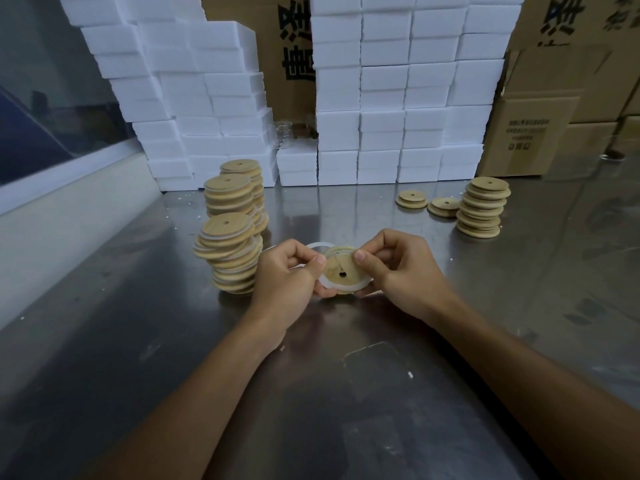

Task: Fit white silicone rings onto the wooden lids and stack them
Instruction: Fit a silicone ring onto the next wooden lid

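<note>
**2 hands hold 1 wooden lid with a white ring over the metal table**

The left hand [289,271] and the right hand [394,268] are both raised a little above the metal table [311,393], near its middle. Between them they hold 1 wooden lid [341,270], tilted toward the camera, with a small hole in its centre. The left thumb and curled fingers pinch the left edge of the lid, and the right thumb and fingers pinch its upper right edge. A white silicone ring [360,284] lies around the lower edge of the lid; at the top I cannot tell if it is seated. Another white ring [320,244] lies on the table just behind the hands.

To the left of the hands stand 3 tall stacks of lids with rings [230,252], the nearest one leaning. At the right, well apart from the hands, there is 1 stack of plain lids [483,207] and 2 low piles [427,201] beside it. Behind all of this, white foam boxes [398,98] and brown cartons [540,126] are piled up.
</note>
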Motion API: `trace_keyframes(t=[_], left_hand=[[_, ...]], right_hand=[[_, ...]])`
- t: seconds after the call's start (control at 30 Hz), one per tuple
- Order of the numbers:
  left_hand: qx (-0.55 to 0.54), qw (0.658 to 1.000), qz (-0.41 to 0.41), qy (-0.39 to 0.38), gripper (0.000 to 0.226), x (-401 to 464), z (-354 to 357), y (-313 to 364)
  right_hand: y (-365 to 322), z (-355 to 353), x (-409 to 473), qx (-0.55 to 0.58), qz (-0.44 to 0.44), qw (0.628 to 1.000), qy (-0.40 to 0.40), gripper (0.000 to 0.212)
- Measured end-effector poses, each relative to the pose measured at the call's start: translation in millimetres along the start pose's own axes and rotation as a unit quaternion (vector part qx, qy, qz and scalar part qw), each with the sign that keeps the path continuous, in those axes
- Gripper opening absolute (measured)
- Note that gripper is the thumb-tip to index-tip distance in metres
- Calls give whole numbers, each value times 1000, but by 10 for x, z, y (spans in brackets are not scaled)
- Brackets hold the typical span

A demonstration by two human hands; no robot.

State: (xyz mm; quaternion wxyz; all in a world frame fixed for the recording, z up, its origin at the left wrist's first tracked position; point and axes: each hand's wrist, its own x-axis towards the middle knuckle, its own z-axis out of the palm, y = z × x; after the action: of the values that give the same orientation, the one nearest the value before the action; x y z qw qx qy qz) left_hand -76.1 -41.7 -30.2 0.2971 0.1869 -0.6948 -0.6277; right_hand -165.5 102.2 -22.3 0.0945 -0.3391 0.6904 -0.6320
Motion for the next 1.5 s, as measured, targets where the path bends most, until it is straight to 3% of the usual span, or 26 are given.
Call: trace_keyframes(t=[0.27,0.37,0.47,0.67,0.8,0.97,1.07,1.3,1.5], left_hand=[[66,996,51,8,26,-14,-2,-52],[154,982,112,3,22,-43,30,-76],[175,975,136,-19,16,-57,42,-87],[281,938,195,-63,52,-77,41,-70],[272,931,240,-27,50,-83,40,-61],[220,943,249,-11,53,-90,55,-28],[192,953,236,-12,53,-100,65,-16],[148,964,223,-5,62,-58,48,-45],[163,955,245,25,60,-77,65,-41]], right_hand=[[46,-26,23,35,31,999,16,5],[79,-37,38,-13,4,999,29,4],[80,-21,32,-38,-38,998,33,12],[-14,46,6,-76,-100,992,0,15],[-69,8,-7,15,-25,999,-25,10],[-91,2,1,179,95,978,-37,26],[-99,-8,6,207,113,971,-34,34],[-56,82,13,256,152,954,-33,14],[-68,129,-2,322,194,924,-65,28]])
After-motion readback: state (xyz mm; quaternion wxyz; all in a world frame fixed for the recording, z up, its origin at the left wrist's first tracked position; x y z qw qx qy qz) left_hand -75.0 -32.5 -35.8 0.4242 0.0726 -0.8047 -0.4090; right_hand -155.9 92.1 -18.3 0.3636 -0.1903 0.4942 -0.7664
